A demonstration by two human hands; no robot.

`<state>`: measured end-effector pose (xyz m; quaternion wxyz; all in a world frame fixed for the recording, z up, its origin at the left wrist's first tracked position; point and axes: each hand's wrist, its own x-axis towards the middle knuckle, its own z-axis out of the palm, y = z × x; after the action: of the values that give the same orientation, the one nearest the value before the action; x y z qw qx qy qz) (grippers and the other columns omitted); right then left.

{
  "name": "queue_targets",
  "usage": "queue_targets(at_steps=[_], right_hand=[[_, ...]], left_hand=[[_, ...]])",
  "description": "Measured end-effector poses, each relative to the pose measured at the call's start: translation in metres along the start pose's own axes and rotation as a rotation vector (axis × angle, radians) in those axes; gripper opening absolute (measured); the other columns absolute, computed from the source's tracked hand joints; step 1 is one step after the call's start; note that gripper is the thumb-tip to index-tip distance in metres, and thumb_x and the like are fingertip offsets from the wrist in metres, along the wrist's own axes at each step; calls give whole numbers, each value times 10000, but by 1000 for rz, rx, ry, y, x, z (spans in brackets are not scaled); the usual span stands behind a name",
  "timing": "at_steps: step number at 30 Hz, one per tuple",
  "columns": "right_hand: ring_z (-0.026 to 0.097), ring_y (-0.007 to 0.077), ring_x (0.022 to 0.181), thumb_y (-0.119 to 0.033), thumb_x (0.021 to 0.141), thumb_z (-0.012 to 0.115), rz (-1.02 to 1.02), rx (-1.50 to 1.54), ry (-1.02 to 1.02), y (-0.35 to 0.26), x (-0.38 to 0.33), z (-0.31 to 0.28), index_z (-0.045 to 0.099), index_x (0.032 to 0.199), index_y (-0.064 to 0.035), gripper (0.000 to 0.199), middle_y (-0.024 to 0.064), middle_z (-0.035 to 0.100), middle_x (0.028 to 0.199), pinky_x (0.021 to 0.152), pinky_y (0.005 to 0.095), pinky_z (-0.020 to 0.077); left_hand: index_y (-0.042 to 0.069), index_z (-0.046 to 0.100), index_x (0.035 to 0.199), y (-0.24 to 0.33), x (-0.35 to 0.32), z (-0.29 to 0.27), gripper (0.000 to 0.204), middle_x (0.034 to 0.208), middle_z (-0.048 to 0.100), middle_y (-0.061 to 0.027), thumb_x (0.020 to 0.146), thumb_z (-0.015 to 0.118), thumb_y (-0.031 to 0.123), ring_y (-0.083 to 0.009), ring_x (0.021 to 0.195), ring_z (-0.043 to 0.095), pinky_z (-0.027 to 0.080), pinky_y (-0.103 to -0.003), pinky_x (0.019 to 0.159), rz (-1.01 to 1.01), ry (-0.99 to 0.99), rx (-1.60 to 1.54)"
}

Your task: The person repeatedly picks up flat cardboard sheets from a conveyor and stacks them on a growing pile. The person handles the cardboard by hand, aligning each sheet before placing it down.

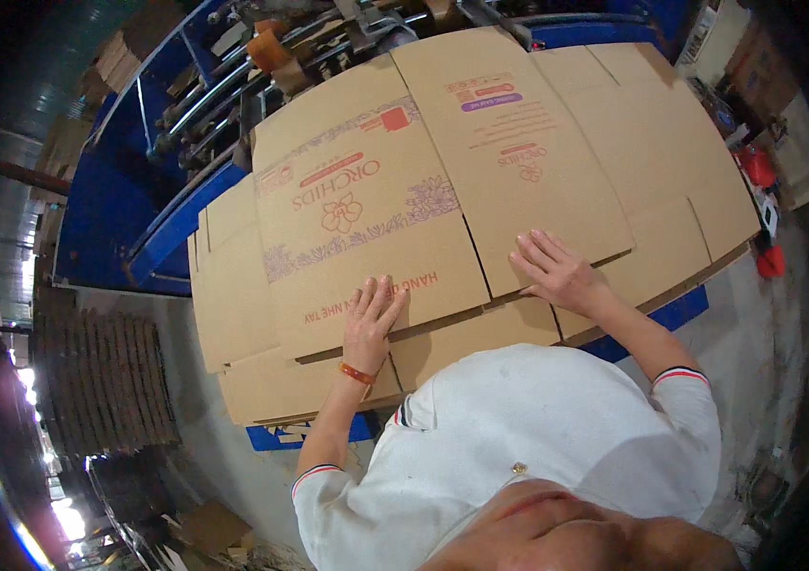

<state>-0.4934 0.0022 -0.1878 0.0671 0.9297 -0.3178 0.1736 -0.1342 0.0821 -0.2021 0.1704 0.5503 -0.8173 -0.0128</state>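
A stack of flattened cardboard boxes [328, 381] lies on a blue platform [652, 319] right in front of the person, and nothing is packed in any of them: they are unfolded blanks, lying one on another with their edges slightly staggered at the near left corner. The top blank [442, 181] is brown corrugated board, scored into panels and flaps, printed in red and purple with a flower motif and bands of ornament. The left hand [371, 319] rests flat on the near edge of the top blank, fingers spread and straight, gripping nothing; an orange band [357, 373] sits on that wrist. The right hand [556, 271] also lies open and palm down on the top blank, further right and a little further out, fingers splayed and closed on nothing. Beyond the stack stands a blue machine [176, 219] with metal rails and rollers [224, 95], with cardboard scraps on it. At the left, on the grey concrete floor [224, 457], is a dark ribbed pile of stacked sheets [105, 381], and more cardboard scraps [214, 528] lie near the lower edge. At the far right, red items [761, 205] sit beside the stack, too small to make out. The person wears a white short-sleeved shirt [537, 438] with striped cuffs.
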Motion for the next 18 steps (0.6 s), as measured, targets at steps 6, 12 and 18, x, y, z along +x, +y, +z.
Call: queue_targets(at_steps=[6,12,18], right_hand=[[451,341,1249,-339,616,767,32,64,-8,13,6,10,530,1272,-121,731,122,470,1367,1016,450,403],[436,324,1261,-452,681,702,-20,-38,-2,49,54,24,518,1294,-181,695,78,459,1390,990,511,384],[407,303,1288,-496,753,638,-17,-163,22,113,117,58,417,1383,-201,729,51,414,1433,1013,510,342]], left_hand=[[219,535,1312,-14,10,8,698,1420,429,-108,690,543,-98,-339,1312,386,315,-513,1058,-11,26,-26],[197,543,1303,-43,55,13,750,1415,440,-101,621,576,-114,-309,1319,388,292,-521,1064,5,72,79],[215,465,1351,-84,131,6,686,1375,475,-72,715,583,-14,-265,1296,415,253,-548,1073,-49,114,187]])
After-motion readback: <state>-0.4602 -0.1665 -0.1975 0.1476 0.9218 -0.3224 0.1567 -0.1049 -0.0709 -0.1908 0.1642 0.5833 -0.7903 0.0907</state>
